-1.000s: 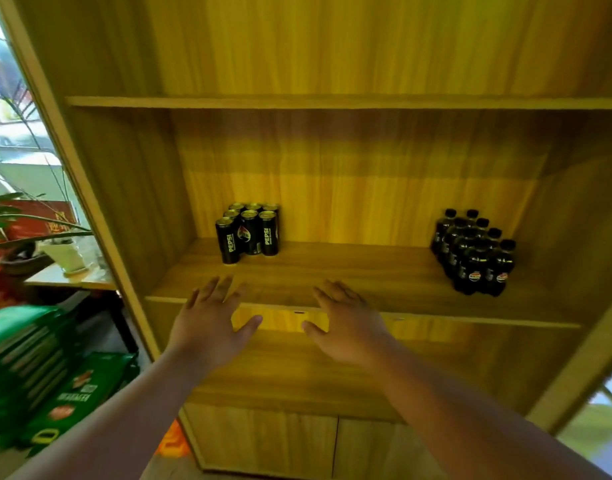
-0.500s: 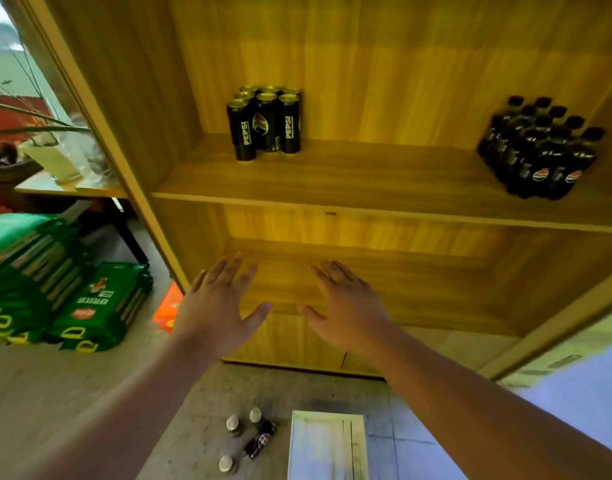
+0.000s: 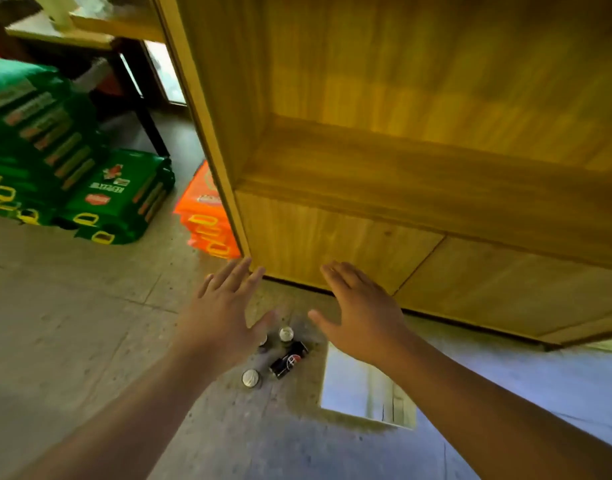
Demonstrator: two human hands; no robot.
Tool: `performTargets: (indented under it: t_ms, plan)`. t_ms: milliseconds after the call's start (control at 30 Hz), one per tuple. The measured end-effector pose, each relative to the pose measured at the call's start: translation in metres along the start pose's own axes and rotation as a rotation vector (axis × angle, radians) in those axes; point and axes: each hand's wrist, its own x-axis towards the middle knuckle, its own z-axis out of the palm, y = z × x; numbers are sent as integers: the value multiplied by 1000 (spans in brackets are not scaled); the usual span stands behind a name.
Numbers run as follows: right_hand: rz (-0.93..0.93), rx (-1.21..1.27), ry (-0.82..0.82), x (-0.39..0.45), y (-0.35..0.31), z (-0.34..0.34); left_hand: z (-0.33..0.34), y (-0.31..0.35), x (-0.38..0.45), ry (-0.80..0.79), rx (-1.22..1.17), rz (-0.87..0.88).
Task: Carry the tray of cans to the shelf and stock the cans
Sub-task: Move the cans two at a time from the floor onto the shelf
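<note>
Since the earlier frame the view has tipped down, so the stocked cans and bottles have left the picture and the floor now fills more of it, with both hands lower against the cabinet. Left hand and right hand hover palms down, fingers spread wide, holding nothing, above loose cans on the floor: one black can lies on its side, its round red-and-white logo too blurred to read, and others stand upright. A pale tray lies just beside them, while green packs and orange packs carry unreadable print.
</note>
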Motion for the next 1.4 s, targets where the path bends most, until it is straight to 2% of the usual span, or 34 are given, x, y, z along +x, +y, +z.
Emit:
performTargets:
  t_ms: [467, 633, 800, 1067, 1233, 1400]
  plan:
    - [26, 114, -76, 102, 59, 389, 353, -110, -3, 25, -46, -204]
    - [111, 190, -102, 119, 73, 486, 444, -133, -11, -6, -138, -325]
    - [230, 236, -96, 117, 79, 532, 490, -139, -29, -66, -166, -338]
    - [274, 201, -111, 127, 86, 561, 534, -145, -32, -60, -259, -441]
    - [363, 282, -122, 126, 87, 576, 560, -142, -46, -8, -589, -642]
    - [436, 324, -130, 127, 89, 588, 588, -136, -50, 112, -885, -721]
